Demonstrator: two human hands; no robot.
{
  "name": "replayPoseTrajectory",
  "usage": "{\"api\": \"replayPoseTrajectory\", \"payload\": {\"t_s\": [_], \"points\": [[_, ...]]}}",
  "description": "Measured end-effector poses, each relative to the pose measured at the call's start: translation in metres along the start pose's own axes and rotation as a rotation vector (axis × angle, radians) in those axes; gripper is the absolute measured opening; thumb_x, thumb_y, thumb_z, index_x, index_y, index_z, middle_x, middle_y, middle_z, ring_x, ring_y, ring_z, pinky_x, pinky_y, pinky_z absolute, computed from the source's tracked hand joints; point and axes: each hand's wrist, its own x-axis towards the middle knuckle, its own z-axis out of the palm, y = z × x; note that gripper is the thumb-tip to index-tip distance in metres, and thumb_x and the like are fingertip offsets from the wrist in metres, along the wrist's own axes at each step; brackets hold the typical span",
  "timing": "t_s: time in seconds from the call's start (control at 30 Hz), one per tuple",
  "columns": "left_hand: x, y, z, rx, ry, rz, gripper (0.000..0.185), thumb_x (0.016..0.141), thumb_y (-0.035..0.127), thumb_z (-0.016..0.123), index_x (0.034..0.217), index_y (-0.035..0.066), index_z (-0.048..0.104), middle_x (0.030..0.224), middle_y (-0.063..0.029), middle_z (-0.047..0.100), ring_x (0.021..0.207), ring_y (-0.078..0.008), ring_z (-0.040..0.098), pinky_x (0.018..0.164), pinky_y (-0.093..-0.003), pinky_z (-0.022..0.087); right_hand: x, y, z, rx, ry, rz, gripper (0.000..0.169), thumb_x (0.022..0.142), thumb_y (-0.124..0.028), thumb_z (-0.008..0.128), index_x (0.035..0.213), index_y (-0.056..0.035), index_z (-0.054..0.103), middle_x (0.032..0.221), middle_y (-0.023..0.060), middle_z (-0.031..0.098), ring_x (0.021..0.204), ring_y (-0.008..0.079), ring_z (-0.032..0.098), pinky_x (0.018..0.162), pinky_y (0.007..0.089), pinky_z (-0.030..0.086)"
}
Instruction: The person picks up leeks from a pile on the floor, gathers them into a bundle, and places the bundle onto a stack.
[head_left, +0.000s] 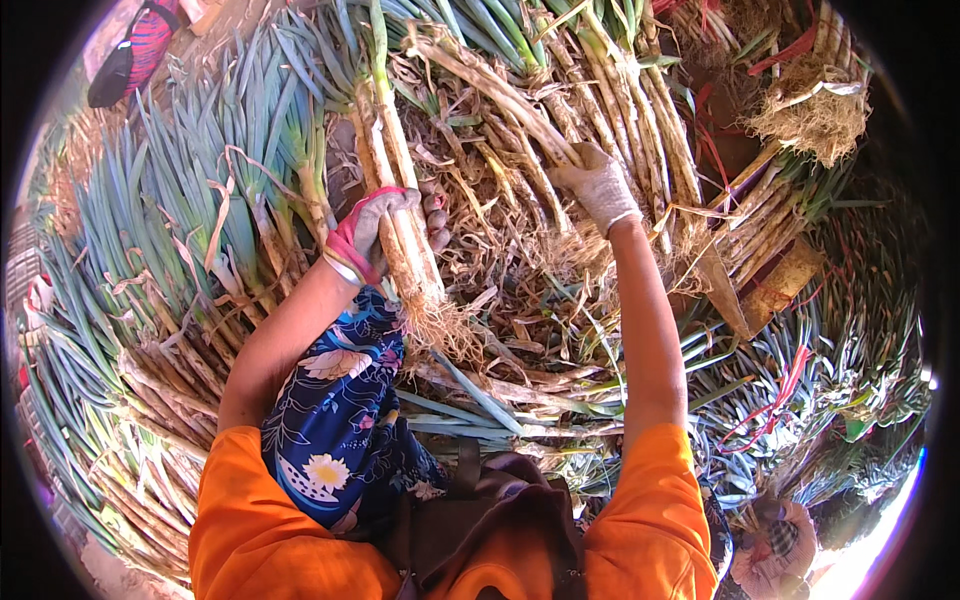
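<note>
My left hand, in a grey glove with a pink cuff, grips a few long green onions. Their white shafts are streaked with brown, and their stringy roots hang down near my knee. On the right, my right hand, in a dirty pale glove, has its fingers closed around the near end of a browned onion stalk that slants away to the upper left. Below and between both hands lie dry, stripped onion leaves. More onions lie side by side just beyond my right hand.
Rows of green onions stretch along my left. A tied bundle with matted roots is at upper right. Rusty metal pieces lie right of my arm, beside red ties. Another person is partly visible at lower right.
</note>
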Motion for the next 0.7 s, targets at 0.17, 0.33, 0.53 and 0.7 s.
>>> {"api": "replayPoseTrajectory", "payload": {"t_s": [0.17, 0.33, 0.53, 0.7], "points": [[-0.003, -0.001, -0.016, 0.018, 0.013, -0.020, 0.024, 0.089, 0.016, 0.061, 0.109, 0.004, 0.055, 0.096, -0.0087, 0.057, 0.089, -0.0240, 0.060, 0.081, -0.0438, 0.053, -0.013, 0.004, 0.014, -0.323, 0.079, -0.019, 0.043, 0.077, -0.018, 0.065, 0.115, 0.0018, 0.059, 0.090, 0.0157, 0.067, 0.073, 0.0227, 0.064, 0.071, 0.0357, 0.055], [0.007, -0.003, -0.015, 0.019, -0.012, -0.020, 0.024, 0.087, 0.018, 0.062, 0.106, 0.004, 0.056, 0.097, -0.0098, 0.058, 0.086, -0.0234, 0.060, 0.077, -0.0415, 0.053, -0.011, 0.045, 0.062, -0.789, 0.080, -0.017, 0.059, 0.078, -0.026, 0.071, 0.128, -0.0063, 0.047, 0.104, 0.0210, 0.064, 0.092, 0.0316, 0.065, 0.083, 0.0416, 0.054], [0.000, 0.001, -0.004, 0.033, -0.058, -0.020, 0.026, 0.087, 0.017, 0.061, 0.109, 0.004, 0.056, 0.105, -0.0117, 0.061, 0.089, -0.0243, 0.061, 0.080, -0.0412, 0.052, 0.000, 0.034, 0.047, -0.003, -0.231, 0.095, 0.049, 0.069, -0.026, 0.070, 0.106, 0.0038, 0.060, 0.086, 0.0151, 0.065, 0.078, 0.0248, 0.062, 0.077, 0.0365, 0.053], [-0.009, -0.002, 0.013, 0.187, 0.072, -0.007, 0.033, 0.091, 0.031, 0.059, 0.112, 0.007, 0.056, 0.112, -0.0107, 0.061, 0.097, -0.0218, 0.061, 0.086, -0.0394, 0.052, -0.061, -0.089, 0.023, 0.333, -0.346, -0.042, 0.037, 0.073, -0.013, 0.067, 0.106, 0.0022, 0.059, 0.083, 0.0114, 0.063, 0.069, 0.0152, 0.060, 0.066, 0.0316, 0.053]]}}
